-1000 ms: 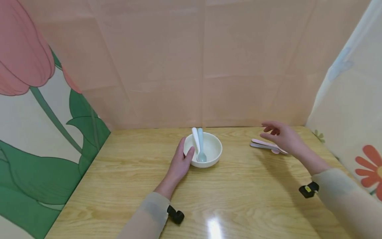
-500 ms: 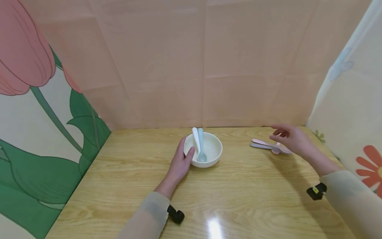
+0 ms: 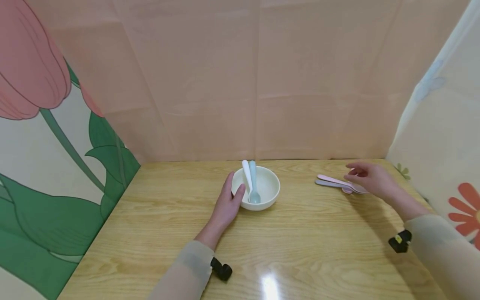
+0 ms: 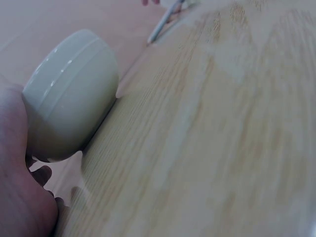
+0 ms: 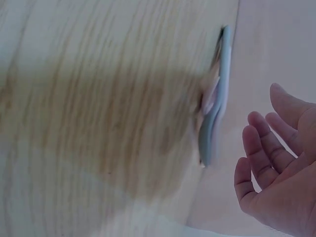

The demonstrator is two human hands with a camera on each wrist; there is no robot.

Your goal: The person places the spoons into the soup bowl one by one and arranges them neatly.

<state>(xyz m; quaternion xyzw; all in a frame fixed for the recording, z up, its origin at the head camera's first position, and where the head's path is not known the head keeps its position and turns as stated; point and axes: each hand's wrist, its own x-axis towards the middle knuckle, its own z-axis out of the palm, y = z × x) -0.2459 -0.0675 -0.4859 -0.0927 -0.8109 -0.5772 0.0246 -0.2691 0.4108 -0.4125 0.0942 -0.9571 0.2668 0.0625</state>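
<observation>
Spoons (image 3: 333, 181) near loosely curled right hand (image 3: 372, 180)

The bowl (image 3: 271, 188) holds spoons (image 3: 254, 181); the left hand (image 3: 226, 202) touches its left. Utensils (image 3: 333, 180) lie rightward, near the right hand (image 3: 375, 180).

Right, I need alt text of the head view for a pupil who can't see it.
A person's left hand grips a white bowl holding a white utensil and a pale blue spoon on a wooden table. Farther right, the right hand hovers over a pile of pink and grey utensils.
</observation>
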